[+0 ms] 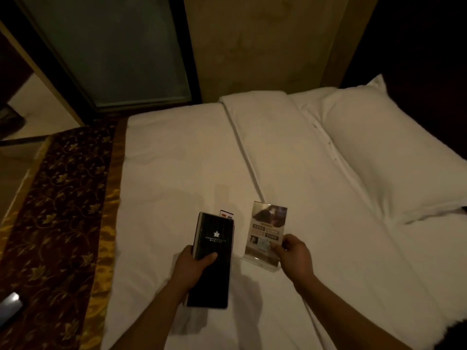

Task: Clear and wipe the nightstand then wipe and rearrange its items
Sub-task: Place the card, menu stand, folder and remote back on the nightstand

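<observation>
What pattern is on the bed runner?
The bed runner is dark brown with a gold leaf-and-vine motif and a shiny gold border. The head view shows it best.

1 folder [214,239], 1 sign stand [265,229], 1 remote [226,213].

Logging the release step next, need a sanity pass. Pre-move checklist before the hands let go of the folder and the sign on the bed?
1. Left-hand grip on black folder: thumb across cover, ok.
2. Right-hand grip on acrylic sign: pinching its right edge, ok.
3. Sign upright, base on the bed: ok.
4. Remote clear of folder: not ok, folder covers most of it.
5. Folder resting flat on bed: cannot tell.
6. Nightstand cleared: cannot tell, out of view.
</observation>
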